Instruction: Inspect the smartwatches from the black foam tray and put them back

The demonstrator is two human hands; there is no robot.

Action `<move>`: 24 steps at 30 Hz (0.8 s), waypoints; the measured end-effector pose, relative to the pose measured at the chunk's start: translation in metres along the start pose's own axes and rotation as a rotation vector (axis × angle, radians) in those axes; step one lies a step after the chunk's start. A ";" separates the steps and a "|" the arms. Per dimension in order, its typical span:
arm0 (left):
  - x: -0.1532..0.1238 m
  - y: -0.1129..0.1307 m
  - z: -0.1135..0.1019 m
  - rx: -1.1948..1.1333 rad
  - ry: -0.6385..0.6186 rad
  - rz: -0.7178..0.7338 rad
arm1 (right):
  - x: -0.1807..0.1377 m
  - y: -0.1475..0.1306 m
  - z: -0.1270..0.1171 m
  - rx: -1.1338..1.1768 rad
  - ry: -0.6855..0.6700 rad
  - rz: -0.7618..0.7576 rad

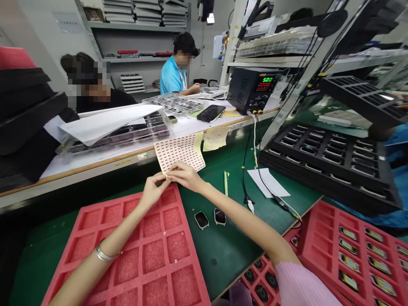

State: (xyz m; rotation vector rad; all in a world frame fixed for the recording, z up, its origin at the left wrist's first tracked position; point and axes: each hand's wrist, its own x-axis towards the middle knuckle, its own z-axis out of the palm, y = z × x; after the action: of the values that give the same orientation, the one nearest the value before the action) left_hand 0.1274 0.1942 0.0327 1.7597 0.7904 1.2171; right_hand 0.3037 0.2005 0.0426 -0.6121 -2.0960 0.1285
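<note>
The left hand (153, 191) and the right hand (186, 175) meet at the near left corner of the sheet (183, 148), which is dotted with red stickers and hangs off the edge of the shelf (130, 160). The fingers of both hands are bent, their tips drawn together; I cannot tell whether they pinch that corner or some small thing. A second sheet of dots, the scrap (216, 138), hangs just right of the first.

Below the left forearm lies the red tray (186, 238), with a few small pale rings on its right side. Right of it, on the green bench (210, 259), lie the left watch (202, 220) and the right watch (219, 216), side by side and apart. The pen (226, 182) lies beyond the right forearm, and the paper (268, 182) farther right, with a cable across it
</note>
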 end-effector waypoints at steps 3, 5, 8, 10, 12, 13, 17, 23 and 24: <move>0.001 -0.001 0.000 0.004 -0.002 0.013 | 0.000 0.001 -0.001 0.043 0.006 0.007; 0.001 -0.001 0.001 0.007 -0.011 0.021 | 0.000 0.001 -0.002 0.075 0.017 0.022; 0.000 0.003 0.002 0.020 -0.012 0.032 | 0.003 0.001 -0.003 0.126 0.022 0.043; 0.000 0.006 0.002 0.032 -0.006 0.035 | 0.006 0.001 -0.003 0.152 0.017 0.058; 0.000 0.008 0.002 0.041 0.003 0.033 | 0.008 0.001 -0.004 0.168 0.011 0.074; 0.000 0.009 0.001 0.044 0.005 0.031 | 0.008 0.001 -0.004 0.172 0.010 0.080; 0.000 0.007 0.000 0.033 0.002 0.022 | 0.007 0.002 -0.003 0.165 0.001 0.071; -0.001 0.004 0.002 0.000 -0.015 0.022 | 0.004 -0.001 -0.005 0.116 0.014 0.038; -0.002 0.004 0.003 0.005 -0.007 0.024 | 0.004 -0.001 -0.005 0.109 0.012 0.038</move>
State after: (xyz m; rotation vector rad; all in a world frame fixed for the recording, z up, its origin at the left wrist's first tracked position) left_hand 0.1293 0.1900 0.0350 1.7820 0.7707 1.2249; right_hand 0.3058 0.2008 0.0490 -0.5855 -2.0522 0.2577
